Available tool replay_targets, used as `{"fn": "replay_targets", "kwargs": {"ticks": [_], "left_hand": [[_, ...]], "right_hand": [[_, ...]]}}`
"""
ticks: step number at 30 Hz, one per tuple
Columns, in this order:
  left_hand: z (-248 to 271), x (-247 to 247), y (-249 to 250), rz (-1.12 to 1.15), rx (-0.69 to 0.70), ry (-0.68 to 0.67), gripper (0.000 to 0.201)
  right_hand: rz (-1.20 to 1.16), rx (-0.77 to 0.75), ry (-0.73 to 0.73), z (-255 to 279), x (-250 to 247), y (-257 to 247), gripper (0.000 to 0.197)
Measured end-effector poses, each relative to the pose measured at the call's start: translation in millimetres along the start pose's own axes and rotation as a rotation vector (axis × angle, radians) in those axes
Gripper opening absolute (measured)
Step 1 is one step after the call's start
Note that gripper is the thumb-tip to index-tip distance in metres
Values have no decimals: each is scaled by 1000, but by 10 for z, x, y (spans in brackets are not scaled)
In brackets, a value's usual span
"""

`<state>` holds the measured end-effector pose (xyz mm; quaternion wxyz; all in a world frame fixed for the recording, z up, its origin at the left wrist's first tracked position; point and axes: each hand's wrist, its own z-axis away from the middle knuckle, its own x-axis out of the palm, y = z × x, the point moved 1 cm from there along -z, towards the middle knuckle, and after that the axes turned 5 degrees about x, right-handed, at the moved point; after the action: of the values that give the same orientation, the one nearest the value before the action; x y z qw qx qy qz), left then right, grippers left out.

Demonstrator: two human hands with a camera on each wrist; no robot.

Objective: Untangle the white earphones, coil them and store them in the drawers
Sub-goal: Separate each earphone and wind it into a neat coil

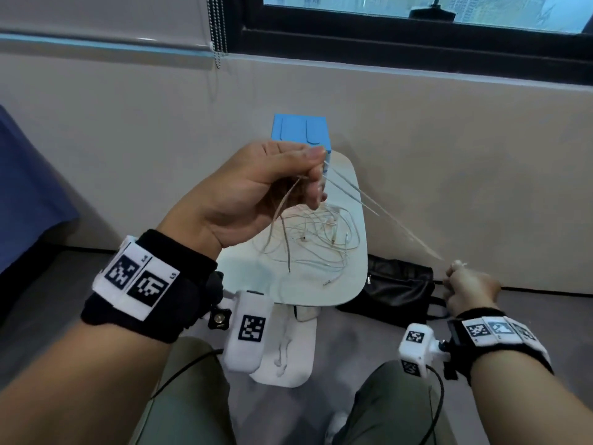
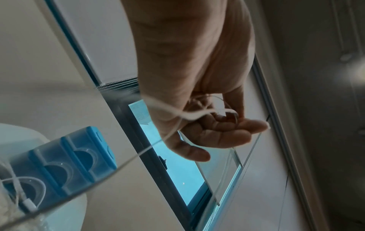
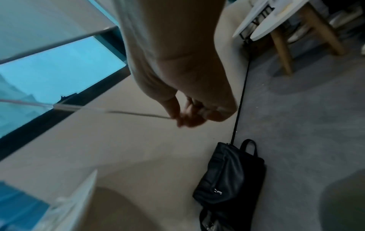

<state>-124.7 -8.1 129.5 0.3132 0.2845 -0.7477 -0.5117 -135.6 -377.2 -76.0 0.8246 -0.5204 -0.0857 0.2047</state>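
- Left hand [image 1: 256,187], raised over the tabletop [image 1: 349,284], pinches the cord [image 1: 385,220]; right hand [image 1: 470,287], fingers curled, holds its far end, drawn taut between them.
- Cord looks light, limp, snag-prone; best taken near the plug or buds.
- Tangle [image 1: 317,239] on the tabletop: count unclear. One blue drawers [image 1: 300,130] unit, three fronts.

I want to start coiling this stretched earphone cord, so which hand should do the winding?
Probably the right hand: it pinches the free end of the taut cord, while the left hand grips the gathered strands as an anchor.
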Motion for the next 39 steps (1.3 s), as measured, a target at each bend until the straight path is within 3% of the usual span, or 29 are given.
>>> {"fn": "replay_targets", "kwargs": {"ticks": [2, 4, 7, 10, 12, 14, 15, 19, 23, 28, 32, 39], "left_hand": [[-34, 69, 25, -35, -8, -4, 25], [-79, 129, 28, -43, -23, -1, 21], [-148, 186, 10, -144, -38, -4, 22], [-192, 240, -24, -267, -61, -33, 27], [-203, 250, -54, -327, -79, -43, 28], [-204, 223, -68, -352, -92, -45, 29], [-198, 206, -71, -361, -96, -46, 30], [-133, 135, -58, -373, -111, -25, 26], [-78, 78, -46, -318, -100, -21, 29], [86, 22, -120, -219, -74, -54, 33], [157, -5, -78, -198, -58, -35, 37], [217, 65, 33, -196, -39, 4, 40]], "right_hand": [[180, 50, -56, -210, -26, 286, 32], [393, 25, -167, -59, 28, 324, 51], [306, -223, -318, 718, 199, -102, 55], [68, -442, -786, 1548, 316, -612, 35], [93, -504, -1123, 2020, 324, -833, 43], [167, -527, -1323, 2303, 340, -930, 43], [219, -572, -1355, 2367, 351, -948, 43], [351, -759, -1293, 2355, 321, -985, 40], [275, -841, -1167, 2229, 274, -1053, 24], [243, -1003, -854, 2059, 181, -1158, 23], [209, -983, -729, 1853, 151, -1184, 30], [298, -894, -635, 1596, 118, -1057, 31]]}}
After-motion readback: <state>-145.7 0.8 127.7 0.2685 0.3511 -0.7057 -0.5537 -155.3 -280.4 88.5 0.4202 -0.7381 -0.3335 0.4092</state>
